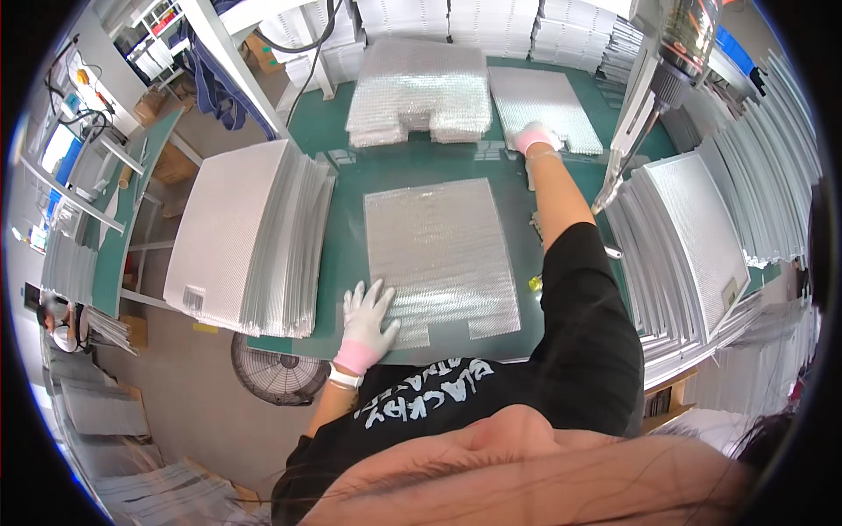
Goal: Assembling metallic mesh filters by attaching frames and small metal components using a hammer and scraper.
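A silvery, translucent sheet with a fine raised texture (443, 254) lies flat on the green worktop (346, 175), with a notch in its near edge. On its near left corner rests my left hand (367, 317), in a white glove with a pink cuff, fingers spread and open. My right arm stretches to the far right, where my gloved right hand (534, 138) touches the near edge of a low stack of similar notched sheets (548, 96). Its fingertips are hard to see, so its grip is unclear. Beside that stack stands a taller pile of the silvery sheets (419, 83).
White-grey panels stand in a thick row at the left (232, 232) and in another at the right (688, 228). A hanging power screwdriver (675, 83) comes down at the right. Below the worktop's left end is a floor fan (279, 368). White stacks (491, 26) line the back.
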A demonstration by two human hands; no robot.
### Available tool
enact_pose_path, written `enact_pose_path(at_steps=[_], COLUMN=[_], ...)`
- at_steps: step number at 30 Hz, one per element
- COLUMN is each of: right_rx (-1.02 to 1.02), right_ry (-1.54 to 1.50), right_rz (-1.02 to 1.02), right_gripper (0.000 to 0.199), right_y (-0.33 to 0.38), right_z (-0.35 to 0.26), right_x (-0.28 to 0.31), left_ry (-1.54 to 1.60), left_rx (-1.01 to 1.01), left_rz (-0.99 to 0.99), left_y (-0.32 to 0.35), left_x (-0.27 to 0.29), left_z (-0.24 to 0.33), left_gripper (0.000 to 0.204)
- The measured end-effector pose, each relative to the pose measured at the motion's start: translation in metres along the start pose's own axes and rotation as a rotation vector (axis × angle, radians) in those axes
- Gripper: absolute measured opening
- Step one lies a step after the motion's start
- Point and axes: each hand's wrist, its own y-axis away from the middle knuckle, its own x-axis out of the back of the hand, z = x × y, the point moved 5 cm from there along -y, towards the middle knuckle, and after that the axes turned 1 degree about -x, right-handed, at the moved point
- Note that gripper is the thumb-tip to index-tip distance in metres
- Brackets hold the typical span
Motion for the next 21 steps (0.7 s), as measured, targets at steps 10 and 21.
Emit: enact_pose_path(at_steps=[10,21], right_rx=[0.04,0.464], right_ry=[-0.498,-1.424], right_rz=[0.152,0.804], right_gripper=[0.081,0.048], right_y=[-0.024,0.037], right_z=[0.02,0.075], right_x=[0.065,0.116], left_ry=[-0.042,0.032], left_rx=[0.011,0.013], left_rz=[-0.012,0.093], left_y=[-0.008,-0.022], left_x=[0.004,-0.001], left_z=[0.0,-0.014], left_gripper=[0.058,0.048])
